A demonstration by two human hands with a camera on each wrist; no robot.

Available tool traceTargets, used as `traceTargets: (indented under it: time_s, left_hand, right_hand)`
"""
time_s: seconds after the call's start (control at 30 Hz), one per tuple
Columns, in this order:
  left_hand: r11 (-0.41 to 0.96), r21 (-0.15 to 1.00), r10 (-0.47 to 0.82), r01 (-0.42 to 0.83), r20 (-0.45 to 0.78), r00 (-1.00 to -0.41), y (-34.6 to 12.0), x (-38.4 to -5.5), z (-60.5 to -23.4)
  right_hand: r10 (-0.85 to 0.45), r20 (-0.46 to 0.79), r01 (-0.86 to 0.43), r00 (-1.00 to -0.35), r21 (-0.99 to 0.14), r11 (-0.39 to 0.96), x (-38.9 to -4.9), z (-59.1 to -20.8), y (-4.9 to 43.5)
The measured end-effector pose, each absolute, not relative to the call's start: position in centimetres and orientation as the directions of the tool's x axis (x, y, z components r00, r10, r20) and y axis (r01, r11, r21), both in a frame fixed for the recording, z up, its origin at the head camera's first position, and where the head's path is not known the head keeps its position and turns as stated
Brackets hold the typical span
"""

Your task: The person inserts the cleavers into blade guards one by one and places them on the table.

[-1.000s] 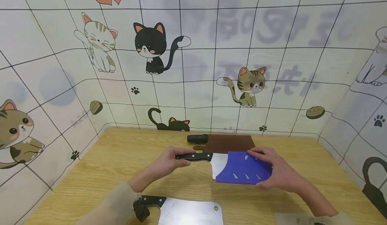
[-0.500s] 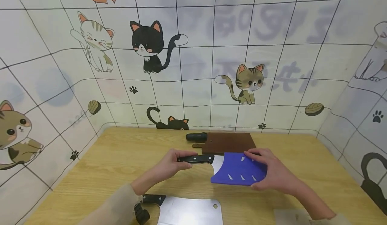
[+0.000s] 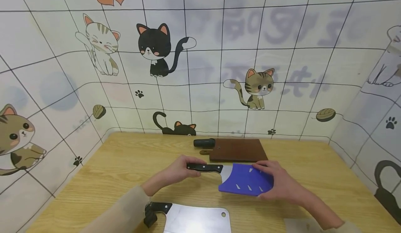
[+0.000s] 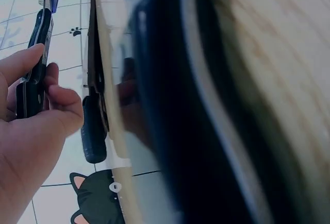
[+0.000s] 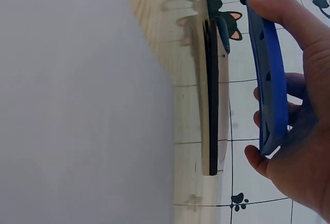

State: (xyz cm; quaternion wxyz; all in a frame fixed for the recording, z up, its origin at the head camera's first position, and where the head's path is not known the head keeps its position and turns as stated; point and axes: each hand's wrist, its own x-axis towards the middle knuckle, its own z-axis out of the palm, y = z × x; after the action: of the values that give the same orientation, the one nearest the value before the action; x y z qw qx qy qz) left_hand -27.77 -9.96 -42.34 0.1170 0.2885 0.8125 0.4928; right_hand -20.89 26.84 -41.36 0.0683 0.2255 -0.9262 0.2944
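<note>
My left hand (image 3: 177, 169) pinches the black riveted handle of a cleaver (image 3: 213, 168), held level above the table. A blue slotted blade sheath (image 3: 242, 180) covers most of its blade, with a strip of bare steel showing beside the handle. My right hand (image 3: 283, 187) grips the sheath's far end, thumb and fingers across its edges. In the right wrist view the sheath (image 5: 273, 80) appears edge-on, thumb on one side and fingers curled on the other. The left wrist view shows thumb and fingers around the handle (image 4: 32, 92).
A second cleaver (image 3: 198, 219) lies bare in front, its lower part cut off by the frame. Behind the hands lie a dark brown rectangular piece (image 3: 239, 150) and a black handle (image 3: 204, 143). A pale sheet (image 3: 300, 225) sits at front right; cat-patterned walls enclose the wooden table (image 3: 125, 156).
The sheath has slid left toward the handle, so less bare blade shows than one second ago. Both hands, with the cleaver, have come slightly lower.
</note>
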Motion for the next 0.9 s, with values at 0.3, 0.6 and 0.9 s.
traceTargets:
  time_s: [0.3, 0.6, 0.9]
  left_hand:
    - [0.396, 0.824, 0.642, 0.405, 0.067, -0.764, -10.8, -28.7, -43.1]
    - [0.427, 0.827, 0.611, 0.365, 0.033, -0.791, -11.3, -29.1, -43.6]
    - [0.478, 0.788, 0.575, 0.389, 0.054, -0.816, -11.4, -29.4, -44.1]
  right_hand:
    - [-0.391, 0.228, -0.452, -0.892, -0.432, 0.780, -21.9, -42.1, 26.3]
    - [-0.404, 0.154, -0.429, -0.902, -0.430, 0.794, -23.2, -42.7, 26.3]
    - [-0.431, 0.120, -0.438, -0.894, -0.431, 0.789, -24.0, -43.2, 26.1]
